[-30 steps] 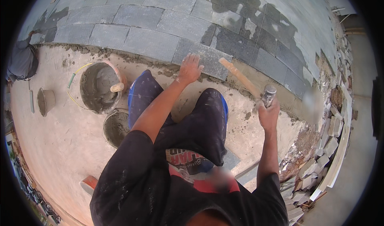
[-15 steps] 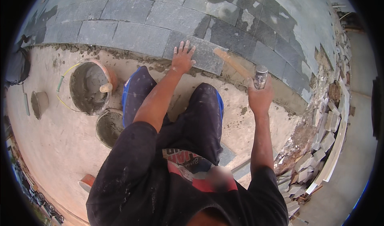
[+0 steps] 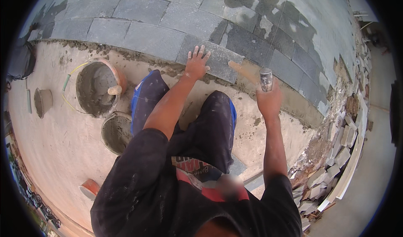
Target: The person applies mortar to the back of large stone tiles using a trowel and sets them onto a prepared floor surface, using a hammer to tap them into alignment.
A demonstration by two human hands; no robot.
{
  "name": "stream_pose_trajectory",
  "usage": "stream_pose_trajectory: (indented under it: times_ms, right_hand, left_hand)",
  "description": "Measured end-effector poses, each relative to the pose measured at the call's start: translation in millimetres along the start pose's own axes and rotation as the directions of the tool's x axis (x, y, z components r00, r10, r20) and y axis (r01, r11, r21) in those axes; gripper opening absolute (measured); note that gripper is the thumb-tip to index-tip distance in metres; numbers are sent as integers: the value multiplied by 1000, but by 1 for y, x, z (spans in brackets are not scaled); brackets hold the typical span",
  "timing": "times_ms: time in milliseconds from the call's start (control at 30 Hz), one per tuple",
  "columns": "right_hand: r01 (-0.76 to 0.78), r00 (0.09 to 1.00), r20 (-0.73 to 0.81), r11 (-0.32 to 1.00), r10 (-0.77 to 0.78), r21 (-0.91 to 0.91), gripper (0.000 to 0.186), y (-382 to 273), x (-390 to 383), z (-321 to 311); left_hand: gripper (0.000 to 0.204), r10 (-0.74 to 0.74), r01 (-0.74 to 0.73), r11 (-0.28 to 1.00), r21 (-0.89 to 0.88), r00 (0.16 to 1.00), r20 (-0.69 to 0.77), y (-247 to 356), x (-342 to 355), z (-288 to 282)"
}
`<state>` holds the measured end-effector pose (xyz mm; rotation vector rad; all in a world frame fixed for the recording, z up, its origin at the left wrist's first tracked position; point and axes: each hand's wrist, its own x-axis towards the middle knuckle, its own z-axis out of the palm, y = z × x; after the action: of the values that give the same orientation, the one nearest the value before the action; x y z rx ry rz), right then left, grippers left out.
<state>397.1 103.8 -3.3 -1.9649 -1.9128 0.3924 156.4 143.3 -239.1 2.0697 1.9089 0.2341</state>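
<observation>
My left hand (image 3: pixel 196 64) lies with fingers spread on the near edge of a grey stone tile (image 3: pixel 220 61) in the lowest row. My right hand (image 3: pixel 269 100) is closed around a hammer (image 3: pixel 245 72), gripping it close to its metal head. The hammer's wooden handle points away to the left. Its butt end is over the tile's right edge; whether it touches the tile I cannot tell. Right of that tile, a strip of mortar (image 3: pixel 297 107) runs along the row's lower edge.
An orange bucket (image 3: pixel 120 78) of wet mortar, with a wooden tool handle (image 3: pixel 114 90) showing, stands left of my knees. A smaller mortar bucket (image 3: pixel 116 133) is beside it. Broken stone pieces (image 3: pixel 331 161) are heaped at the right. Another person (image 3: pixel 22 60) is at the far left.
My right hand and the hammer have shifted slightly left relative to the tile. My left hand stays on the tile, and the whole view has moved a little.
</observation>
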Motion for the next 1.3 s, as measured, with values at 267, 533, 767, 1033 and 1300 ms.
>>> stream_pose_trajectory:
  times_ms: [267, 533, 767, 1033, 1300]
  right_hand:
    - [86, 992, -97, 995, -81, 47, 35, -18, -3, 2]
    - [48, 999, 21, 999, -49, 9, 30, -46, 16, 0]
    - [85, 994, -62, 996, -87, -33, 31, -45, 21, 6]
    - [149, 985, -89, 989, -150, -20, 33, -48, 43, 12]
    - [244, 969, -85, 951, -231, 190, 31, -125, 40, 19]
  left_hand:
    - [73, 7, -8, 1000, 25, 1000, 8, 2, 2, -1]
    - [76, 41, -40, 999, 14, 998, -38, 2, 4, 6]
    - [77, 41, -41, 999, 5, 998, -47, -2, 3, 4]
    - [74, 57, -60, 998, -35, 994, -93, 2, 2, 7]
    - [73, 78, -83, 996, -37, 989, -128, 0, 2, 11]
